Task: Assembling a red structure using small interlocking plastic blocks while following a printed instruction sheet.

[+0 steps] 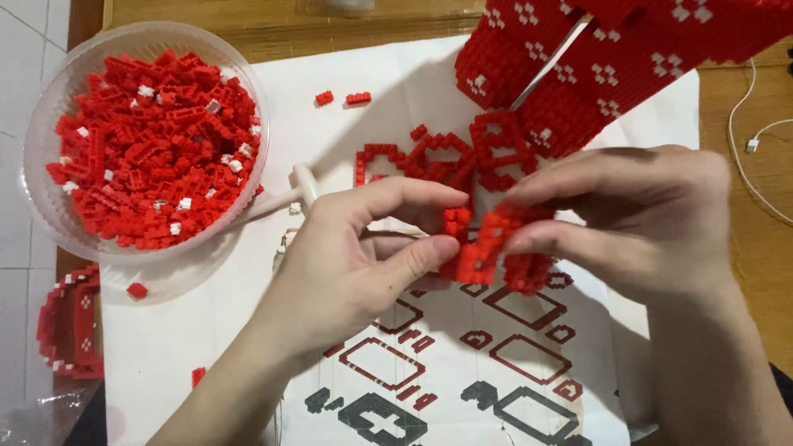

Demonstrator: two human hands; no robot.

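1. Where the sheet meets the far-left edge, a partly built red block piece with white dots (pixel 70 324) lies, cut off by the frame.
2. Clear plastic bowl (pixel 49 124) at upper left holds a heap of loose small red bricks (pixel 157 149), a few white ones mixed in.
3. Instruction sheet (pixel 206 330) covers the wooden bench (pixel 743 248); stray red bricks on it, one just below the bowl (pixel 137 290), two near the top (pixel 347 98).
4. Left hand (pixel 347 264): thumb and forefinger pinched shut on the small red brick assembly (pixel 487 248), held centre frame just above the sheet.
5. Right hand (pixel 636 219): fingers closed on the same assembly from the opposite side.
6. Flat open-frame red sections (pixel 446 157) lie on the sheet just behind the hands.
7. Large red block build with white dot patterns (pixel 595 66) stands at upper right.
8. White cable (pixel 747 144) on the bench, far right.
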